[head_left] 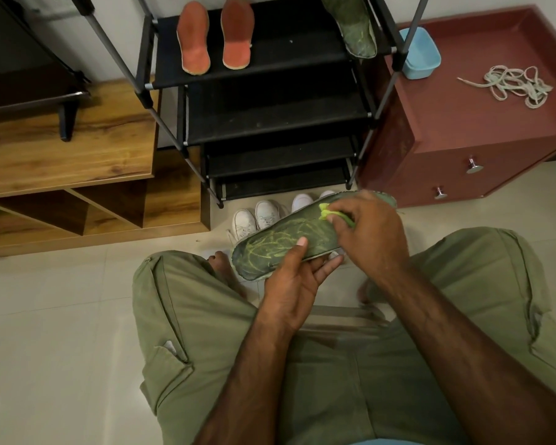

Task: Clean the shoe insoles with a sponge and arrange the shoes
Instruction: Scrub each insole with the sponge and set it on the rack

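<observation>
Grips the green insole [276, 245] from beneath with the left hand [294, 284], thumb clamped on top, above the lap at frame centre, far end aimed toward 2 o'clock. Pinches the yellow-green sponge [326, 215] in the right hand [366, 232], pressing it near that far end. Likely risks buckling the unsupported end under hard scrubbing. Might also lever the insole out of the one-handed hold and onto the white shoes [257, 216] on the floor beyond, toward 11 o'clock.
</observation>
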Demonstrator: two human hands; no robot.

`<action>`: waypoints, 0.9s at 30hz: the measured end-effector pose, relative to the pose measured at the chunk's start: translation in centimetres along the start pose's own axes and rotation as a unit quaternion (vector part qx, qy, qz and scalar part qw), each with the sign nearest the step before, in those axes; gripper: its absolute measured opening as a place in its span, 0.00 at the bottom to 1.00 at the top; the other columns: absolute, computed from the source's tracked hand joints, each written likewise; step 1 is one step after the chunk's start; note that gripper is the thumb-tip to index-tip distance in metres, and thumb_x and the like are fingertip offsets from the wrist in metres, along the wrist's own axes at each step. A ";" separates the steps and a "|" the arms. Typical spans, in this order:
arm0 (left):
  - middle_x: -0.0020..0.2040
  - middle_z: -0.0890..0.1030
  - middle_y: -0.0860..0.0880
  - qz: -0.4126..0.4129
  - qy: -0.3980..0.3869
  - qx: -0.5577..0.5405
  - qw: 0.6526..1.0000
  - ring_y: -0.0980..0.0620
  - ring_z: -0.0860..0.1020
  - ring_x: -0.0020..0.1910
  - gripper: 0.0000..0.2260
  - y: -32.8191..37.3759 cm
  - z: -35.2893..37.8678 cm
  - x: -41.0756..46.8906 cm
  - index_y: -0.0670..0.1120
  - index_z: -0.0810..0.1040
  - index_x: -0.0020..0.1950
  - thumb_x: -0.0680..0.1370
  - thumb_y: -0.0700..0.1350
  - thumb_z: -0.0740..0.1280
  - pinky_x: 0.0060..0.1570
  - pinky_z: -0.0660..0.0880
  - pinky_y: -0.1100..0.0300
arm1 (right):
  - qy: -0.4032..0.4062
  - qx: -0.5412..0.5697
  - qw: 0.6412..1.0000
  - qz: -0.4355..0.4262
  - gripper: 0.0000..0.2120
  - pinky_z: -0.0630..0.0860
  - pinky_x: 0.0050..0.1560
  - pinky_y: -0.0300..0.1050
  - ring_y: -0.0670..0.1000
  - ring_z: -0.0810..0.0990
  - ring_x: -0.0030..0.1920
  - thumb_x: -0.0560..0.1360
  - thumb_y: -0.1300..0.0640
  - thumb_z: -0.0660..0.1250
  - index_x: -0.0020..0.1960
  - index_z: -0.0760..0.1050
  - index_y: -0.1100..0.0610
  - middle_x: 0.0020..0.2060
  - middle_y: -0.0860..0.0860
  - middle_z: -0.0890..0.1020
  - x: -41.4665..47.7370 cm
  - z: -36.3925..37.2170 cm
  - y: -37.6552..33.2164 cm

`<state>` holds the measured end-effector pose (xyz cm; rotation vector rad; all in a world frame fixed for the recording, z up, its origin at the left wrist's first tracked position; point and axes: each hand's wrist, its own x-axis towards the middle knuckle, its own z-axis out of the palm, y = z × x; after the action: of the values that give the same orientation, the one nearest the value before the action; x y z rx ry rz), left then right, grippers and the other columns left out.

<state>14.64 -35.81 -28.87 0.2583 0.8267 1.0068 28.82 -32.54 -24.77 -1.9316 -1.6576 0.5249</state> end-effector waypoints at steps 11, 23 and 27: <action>0.71 0.76 0.36 0.003 0.001 0.007 1.000 0.35 0.74 0.71 0.18 0.0 0.1 0.0 0.38 0.69 0.76 0.87 0.43 0.57 0.72 0.69 0.37 | -0.008 -0.079 0.997 -0.007 0.08 0.69 0.46 0.44 0.50 0.74 0.55 0.78 0.53 0.69 0.55 0.85 0.50 0.50 0.47 0.80 0.2 -0.2 -0.2; 0.70 0.77 0.38 0.014 -0.008 0.023 1.000 0.38 0.76 0.68 0.18 0.0 0.0 -0.1 0.39 0.69 0.76 0.87 0.42 0.56 0.70 0.72 0.39 | -0.068 0.005 0.997 -0.047 0.06 0.80 0.46 0.50 0.47 0.79 0.47 0.77 0.51 0.71 0.53 0.85 0.45 0.46 0.44 0.81 -0.4 0.6 -0.4; 0.70 0.77 0.38 0.007 -0.011 0.015 1.000 0.37 0.76 0.69 0.17 0.0 0.2 -0.1 0.39 0.71 0.75 0.87 0.42 0.57 0.71 0.71 0.38 | 0.011 0.009 0.999 0.028 0.06 0.77 0.44 0.45 0.47 0.80 0.45 0.77 0.51 0.71 0.52 0.85 0.45 0.47 0.43 0.82 0.5 0.2 0.3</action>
<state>14.78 -35.84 -28.71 0.2998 0.8218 1.0049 28.95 -32.04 -25.08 -1.9689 -1.5833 0.5380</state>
